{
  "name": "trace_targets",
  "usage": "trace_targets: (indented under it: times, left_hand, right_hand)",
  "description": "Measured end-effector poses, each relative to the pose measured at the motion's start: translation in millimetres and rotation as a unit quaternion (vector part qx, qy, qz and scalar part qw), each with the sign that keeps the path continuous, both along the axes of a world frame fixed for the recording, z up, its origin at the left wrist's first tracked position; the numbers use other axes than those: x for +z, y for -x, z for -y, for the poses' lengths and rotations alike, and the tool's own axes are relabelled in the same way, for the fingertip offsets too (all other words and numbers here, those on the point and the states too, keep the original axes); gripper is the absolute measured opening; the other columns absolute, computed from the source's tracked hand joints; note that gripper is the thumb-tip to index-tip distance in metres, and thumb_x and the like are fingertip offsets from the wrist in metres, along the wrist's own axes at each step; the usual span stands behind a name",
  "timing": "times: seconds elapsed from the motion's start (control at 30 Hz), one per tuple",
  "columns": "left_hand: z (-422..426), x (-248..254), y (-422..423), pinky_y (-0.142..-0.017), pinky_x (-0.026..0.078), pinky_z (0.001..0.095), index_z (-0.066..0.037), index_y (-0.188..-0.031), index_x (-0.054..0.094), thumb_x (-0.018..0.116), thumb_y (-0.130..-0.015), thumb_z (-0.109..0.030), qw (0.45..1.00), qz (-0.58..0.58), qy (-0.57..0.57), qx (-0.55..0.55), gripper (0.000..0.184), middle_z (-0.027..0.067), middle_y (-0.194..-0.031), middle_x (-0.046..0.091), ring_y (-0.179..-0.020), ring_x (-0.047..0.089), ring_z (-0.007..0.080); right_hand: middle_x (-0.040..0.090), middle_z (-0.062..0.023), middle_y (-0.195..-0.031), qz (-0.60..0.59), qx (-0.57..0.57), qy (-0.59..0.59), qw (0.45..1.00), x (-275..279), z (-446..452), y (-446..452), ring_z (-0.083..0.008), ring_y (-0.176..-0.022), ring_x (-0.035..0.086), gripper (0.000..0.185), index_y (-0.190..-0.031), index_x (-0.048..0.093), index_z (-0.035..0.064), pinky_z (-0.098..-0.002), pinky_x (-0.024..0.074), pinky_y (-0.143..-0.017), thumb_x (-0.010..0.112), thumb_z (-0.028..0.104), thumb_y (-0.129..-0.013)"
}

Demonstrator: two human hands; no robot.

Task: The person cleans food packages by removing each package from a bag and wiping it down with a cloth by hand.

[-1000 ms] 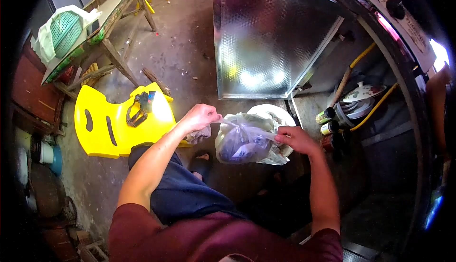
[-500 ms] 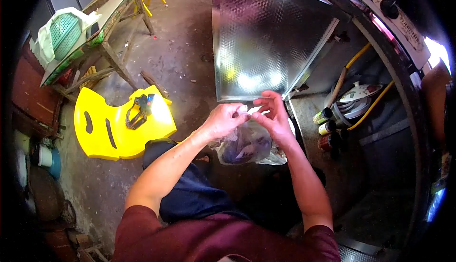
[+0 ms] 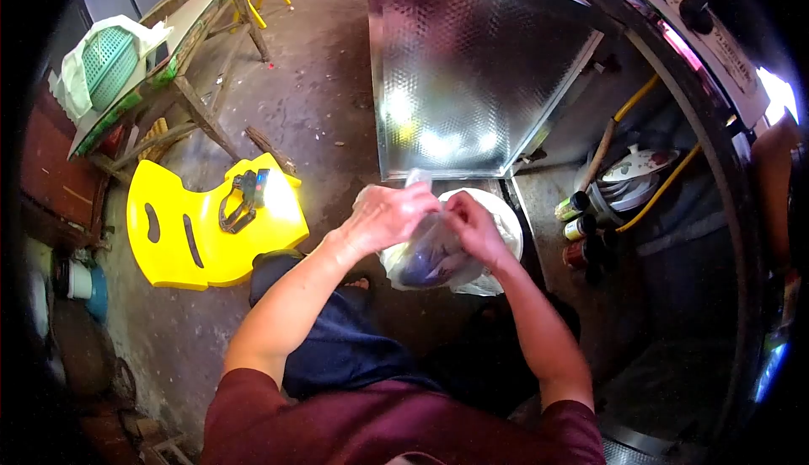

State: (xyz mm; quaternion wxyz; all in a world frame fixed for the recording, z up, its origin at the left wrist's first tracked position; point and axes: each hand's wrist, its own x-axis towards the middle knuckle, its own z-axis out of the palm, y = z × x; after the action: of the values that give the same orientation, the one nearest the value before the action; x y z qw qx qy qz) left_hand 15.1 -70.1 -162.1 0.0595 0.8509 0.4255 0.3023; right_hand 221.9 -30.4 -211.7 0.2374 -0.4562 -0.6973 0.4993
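A clear plastic bag (image 3: 431,254) with something dark inside hangs between my hands, its gathered top poking up above my left fingers. My left hand (image 3: 394,214) is closed around the neck of the bag. Close beside it, my right hand (image 3: 474,227) pinches the bag's upper edge on the right. Below and behind the bag is a round white bucket or bin (image 3: 502,212), its rim partly covered by the bag and my right hand. What the dark contents are, I cannot make out.
An open metal cabinet door (image 3: 472,77) stands just ahead. Inside the cabinet at right are jars (image 3: 580,227), a hose (image 3: 661,187) and a lidded pot. To the left sit a yellow plastic chair (image 3: 164,229) with a strapped device (image 3: 244,199) and a wooden table (image 3: 181,52) bearing a green basket.
My fingers have closed in on the bag's neck, and its gathered top now sticks up above my left hand. My right hand has come down, fingers curled, and more of the white rim shows.
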Motion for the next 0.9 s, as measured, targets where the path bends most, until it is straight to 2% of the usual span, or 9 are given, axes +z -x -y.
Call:
trace_targets:
  times: [0.07, 0.17, 0.27, 0.33, 0.4, 0.43, 0.63, 0.73, 0.9]
  left_hand:
    - [-0.8, -5.1, -4.9, -0.061, 0.053, 0.0307, -0.013, -0.095, 0.064, 0.064, -0.075, -0.003, 0.998, -0.041, -0.027, -0.026, 0.023, 0.0023, -0.085, 0.062, -0.075, 0.064, 0.0228]
    - [-3.2, -3.7, -10.4, -0.069, 0.054, 0.0271, -0.012, -0.104, 0.063, 0.064, -0.077, -0.003, 0.995, 0.012, -0.099, -0.020, 0.028, 0.0032, -0.093, 0.063, -0.087, 0.064, 0.0215]
    - [-8.7, 11.6, -13.3, -0.082, 0.053, 0.0306, -0.012, -0.114, 0.059, 0.064, -0.081, -0.007, 0.943, 0.316, 0.038, 0.097, 0.033, 0.0075, -0.104, 0.062, -0.099, 0.062, 0.0222]
    - [-14.5, -12.6, -4.9, -0.088, 0.051, 0.0365, -0.010, -0.121, 0.054, 0.065, -0.084, -0.017, 0.960, 0.230, 0.139, 0.073, 0.039, 0.0123, -0.116, 0.059, -0.105, 0.060, 0.0248]
    - [-8.5, -29.5, -11.5, -0.089, 0.050, 0.0387, -0.011, -0.123, 0.053, 0.065, -0.085, -0.022, 0.983, 0.105, 0.149, 0.032, 0.042, 0.0126, -0.120, 0.058, -0.106, 0.060, 0.0256]
    - [-5.7, -34.5, -15.6, -0.083, 0.051, 0.0375, -0.010, -0.116, 0.059, 0.064, -0.084, -0.027, 0.980, 0.105, 0.162, 0.042, 0.037, 0.0116, -0.116, 0.061, -0.101, 0.062, 0.0277]
    - [-17.2, -48.4, -16.8, -0.076, 0.049, 0.0394, -0.006, -0.091, 0.066, 0.061, -0.083, -0.031, 0.926, 0.144, 0.322, 0.139, 0.026, 0.0122, -0.094, 0.066, -0.084, 0.064, 0.0322]
    - [-17.0, -53.1, -22.6, -0.076, 0.049, 0.0409, -0.006, -0.093, 0.064, 0.057, -0.086, -0.033, 0.905, 0.129, 0.371, 0.162, 0.029, 0.0137, -0.097, 0.064, -0.085, 0.063, 0.0339]
    - [-6.1, -37.1, -25.3, -0.080, 0.046, 0.0466, -0.007, -0.103, 0.056, 0.051, -0.090, -0.028, 0.953, 0.044, 0.292, 0.070, 0.026, 0.0189, -0.113, 0.053, -0.097, 0.058, 0.0387]
  right_hand:
    - [0.061, -0.0138, -0.104, 0.064, 0.058, -0.009, 0.996, 20.3, 16.3, 13.5, -0.0243, -0.092, 0.060, 0.028, -0.114, 0.052, 0.0048, -0.0403, 0.0476, -0.085, 0.053, 0.016, -0.088]
    - [0.060, -0.0094, -0.095, -0.008, 0.017, -0.060, 0.998, -6.6, 11.7, 15.8, -0.0195, -0.085, 0.057, 0.027, -0.112, 0.054, 0.0032, -0.0349, 0.0463, -0.078, 0.054, 0.022, -0.092]
    - [0.057, -0.0007, -0.076, -0.097, -0.121, 0.086, 0.984, -6.8, 2.7, 8.5, -0.0078, -0.066, 0.050, 0.027, -0.097, 0.057, 0.0031, -0.0232, 0.0411, -0.058, 0.057, 0.030, -0.094]
    - [0.057, 0.0000, -0.077, -0.152, -0.107, 0.099, 0.978, -7.6, -2.0, 2.0, -0.0061, -0.063, 0.047, 0.030, -0.096, 0.057, 0.0028, -0.0219, 0.0384, -0.056, 0.056, 0.033, -0.094]
    - [0.060, -0.0041, -0.088, -0.110, -0.075, 0.109, 0.985, -2.8, 0.4, 1.8, -0.0111, -0.080, 0.054, 0.033, -0.106, 0.059, 0.0012, -0.0267, 0.0437, -0.070, 0.053, 0.032, -0.095]
    - [0.062, -0.0062, -0.094, -0.088, -0.059, 0.116, 0.988, -2.1, 2.8, 2.1, -0.0136, -0.088, 0.057, 0.036, -0.110, 0.059, 0.0004, -0.0291, 0.0463, -0.077, 0.052, 0.032, -0.095]
    - [0.062, -0.0085, -0.089, -0.176, -0.097, 0.107, 0.974, -5.7, 11.6, 6.6, -0.0156, -0.085, 0.058, 0.028, -0.103, 0.051, 0.0023, -0.0286, 0.0460, -0.075, 0.067, 0.018, -0.084]
    - [0.057, -0.0029, -0.080, -0.092, -0.088, -0.045, 0.991, -6.5, 17.1, 16.0, -0.0093, -0.068, 0.051, 0.024, -0.093, 0.045, 0.0065, -0.0229, 0.0409, -0.060, 0.063, 0.000, -0.079]
    - [0.060, -0.0103, -0.087, -0.007, -0.096, -0.227, 0.969, -20.3, 20.3, 12.8, -0.0235, -0.076, 0.061, 0.030, -0.104, 0.060, 0.0053, -0.0320, 0.0494, -0.068, 0.065, -0.001, -0.075]
